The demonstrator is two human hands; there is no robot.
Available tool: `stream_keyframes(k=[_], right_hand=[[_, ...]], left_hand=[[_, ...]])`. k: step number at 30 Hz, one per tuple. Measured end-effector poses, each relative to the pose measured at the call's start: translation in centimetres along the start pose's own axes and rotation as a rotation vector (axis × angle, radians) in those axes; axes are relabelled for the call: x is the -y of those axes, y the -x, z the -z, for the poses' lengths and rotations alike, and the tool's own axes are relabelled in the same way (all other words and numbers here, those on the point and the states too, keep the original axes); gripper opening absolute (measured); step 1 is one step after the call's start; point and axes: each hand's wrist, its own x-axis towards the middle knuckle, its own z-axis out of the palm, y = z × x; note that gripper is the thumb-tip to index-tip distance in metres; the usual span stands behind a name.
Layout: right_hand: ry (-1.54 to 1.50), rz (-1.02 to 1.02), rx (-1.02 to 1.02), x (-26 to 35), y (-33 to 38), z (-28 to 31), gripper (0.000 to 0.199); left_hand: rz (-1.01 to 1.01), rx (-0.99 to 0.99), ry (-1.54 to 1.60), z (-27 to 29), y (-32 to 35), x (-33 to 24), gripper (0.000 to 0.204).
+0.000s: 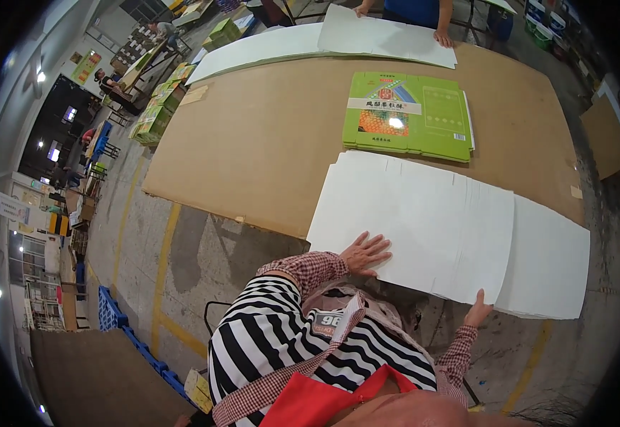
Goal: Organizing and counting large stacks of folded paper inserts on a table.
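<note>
A stack of large white cardboard sheets (424, 224) lies on the near edge of a big brown cardboard surface (260, 142) and overhangs it toward me. My left hand (365, 252) rests flat on the stack's near left corner with fingers spread. My right hand (478, 309) grips the near edge of the top sheet, thumb on top. A second white stack (548, 263) lies under it to the right. Further back sits a pile of flattened green printed cartons (407, 114).
Across the surface another person's hands (441, 37) press on more white sheets (388, 39). Green carton stacks (154, 117) stand at the left. A blue pallet (114, 313) and yellow floor lines (162, 277) lie by my left. A brown board (605, 135) lies right.
</note>
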Motion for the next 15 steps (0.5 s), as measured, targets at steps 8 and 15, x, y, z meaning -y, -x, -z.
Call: stream_keyframes(k=[8,15], right_hand=[[0.191,0.096,-0.019,-0.4,0.5,0.0,0.039],[0.201,0.239,0.092,2.4,2.0,-0.5,0.035]], left_hand=[[0.026,0.052,-0.004,0.5,0.2,0.2,0.074],[0.029,0.073,-0.054,0.4,0.2,0.4,0.073]])
